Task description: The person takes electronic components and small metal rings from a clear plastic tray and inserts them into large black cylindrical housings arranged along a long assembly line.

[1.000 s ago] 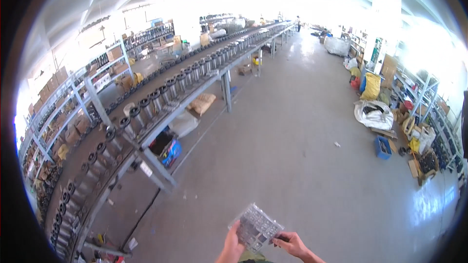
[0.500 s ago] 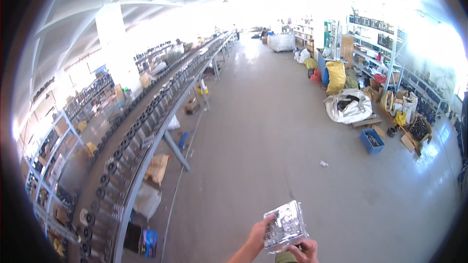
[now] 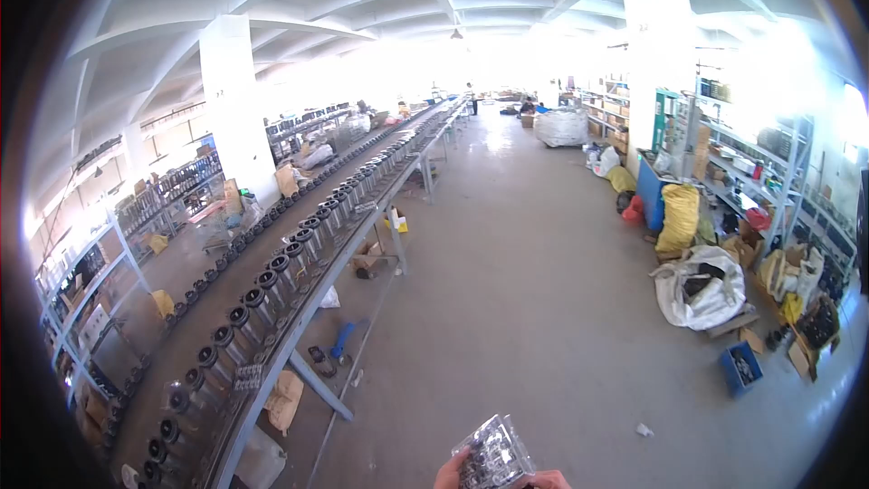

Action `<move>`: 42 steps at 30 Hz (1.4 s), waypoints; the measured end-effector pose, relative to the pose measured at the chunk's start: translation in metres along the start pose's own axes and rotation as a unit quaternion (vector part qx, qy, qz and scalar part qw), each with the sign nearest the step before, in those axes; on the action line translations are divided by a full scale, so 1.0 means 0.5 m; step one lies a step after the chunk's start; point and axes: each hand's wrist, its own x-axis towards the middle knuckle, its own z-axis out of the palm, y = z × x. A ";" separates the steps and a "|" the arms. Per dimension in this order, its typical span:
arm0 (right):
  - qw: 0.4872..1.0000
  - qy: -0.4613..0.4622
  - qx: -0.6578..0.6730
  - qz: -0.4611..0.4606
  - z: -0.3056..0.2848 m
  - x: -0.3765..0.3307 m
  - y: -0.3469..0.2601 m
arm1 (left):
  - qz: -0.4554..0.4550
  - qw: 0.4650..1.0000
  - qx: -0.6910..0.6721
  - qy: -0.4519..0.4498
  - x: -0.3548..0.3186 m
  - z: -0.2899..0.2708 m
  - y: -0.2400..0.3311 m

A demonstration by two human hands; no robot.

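Observation:
At the lower edge I hold a shiny, see-through plastic blister tray with small moulded pockets. Bright reflections on it hide what the pockets contain. My left hand grips its left side, fingers curled over the edge. At the lower right corner, my right hand closes on the tray, and much of that hand is cut off by the picture's edge. Both hands are over the grey floor, to the right of the long conveyor line.
Along the left runs the conveyor line with rows of dark-topped cylindrical parts. A sloping metal leg and a brown sack are beneath it. To the right are a white sack, a blue crate, a yellow sack and shelves.
My view has tilted up and turned slightly left. The tray and both hands are lower in the picture and a little further left, still gripped by both hands.

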 end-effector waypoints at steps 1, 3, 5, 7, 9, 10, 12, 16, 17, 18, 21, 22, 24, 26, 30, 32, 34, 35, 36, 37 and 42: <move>1.000 -0.015 0.024 0.001 -0.016 0.085 0.044 | 0.007 1.000 -0.007 0.010 0.067 0.001 0.045; 0.996 -0.020 0.088 0.018 -0.037 0.247 0.120 | 0.029 0.999 -0.010 0.036 0.210 0.007 0.141; 0.988 0.009 0.151 0.045 -0.069 0.416 0.181 | 0.046 0.998 -0.008 0.046 0.350 0.037 0.253; 0.977 0.037 0.189 0.087 -0.124 0.580 0.231 | 0.037 0.998 0.002 0.048 0.474 0.107 0.359; 0.979 0.112 0.148 0.080 -0.194 0.730 0.275 | 0.004 0.999 0.025 0.044 0.601 0.250 0.498; 0.978 0.130 0.138 0.089 -0.233 0.800 0.319 | -0.015 0.998 0.043 0.045 0.651 0.341 0.563; 0.975 0.156 0.125 0.096 -0.300 0.945 0.398 | -0.043 0.997 0.058 0.003 0.925 0.338 0.651; 0.965 0.228 0.052 0.118 -0.450 1.220 0.574 | -0.059 0.988 0.139 -0.006 1.285 0.512 0.802; 0.960 0.243 0.062 0.128 -0.474 1.282 0.630 | -0.063 0.987 0.143 -0.021 1.368 0.536 0.838; 0.953 0.253 0.097 0.135 -0.485 1.347 0.680 | -0.064 0.987 0.146 -0.035 1.449 0.555 0.876; 0.922 0.265 0.207 0.195 -0.571 1.585 0.809 | -0.086 0.988 0.115 -0.056 1.698 0.625 1.008; 0.930 0.262 0.196 0.167 -0.605 1.667 0.851 | -0.088 0.989 0.099 -0.064 1.758 0.664 1.054; 0.927 0.246 0.212 0.185 -0.666 1.842 0.938 | 0.017 0.992 0.118 -0.034 1.875 0.728 1.162; 0.925 0.189 0.270 0.188 -0.720 2.038 1.012 | 0.102 0.979 0.150 0.087 1.968 0.777 1.266; 0.963 0.085 0.225 0.118 -0.816 2.411 1.129 | 0.114 0.975 0.090 0.166 2.105 0.936 1.550; 0.975 0.008 0.174 0.139 -0.861 2.575 1.251 | 0.077 0.993 -0.082 -0.023 2.303 0.861 1.651; 0.972 0.000 0.209 0.106 -0.893 2.755 1.331 | 0.111 0.993 -0.022 0.044 2.467 0.819 1.709; 0.975 -0.009 0.196 0.105 -0.912 2.829 1.394 | 0.127 0.989 0.012 0.070 2.550 0.801 1.744; 0.970 -0.001 0.214 0.115 -0.925 2.907 1.456 | 0.154 0.982 0.049 0.094 2.634 0.810 1.808; 0.962 0.009 0.237 0.132 -0.932 2.976 1.513 | 0.204 0.970 -0.008 0.132 2.708 0.904 1.851; 0.884 0.115 0.338 0.301 -1.099 3.353 1.602 | 0.136 0.985 0.075 0.068 3.115 1.071 2.128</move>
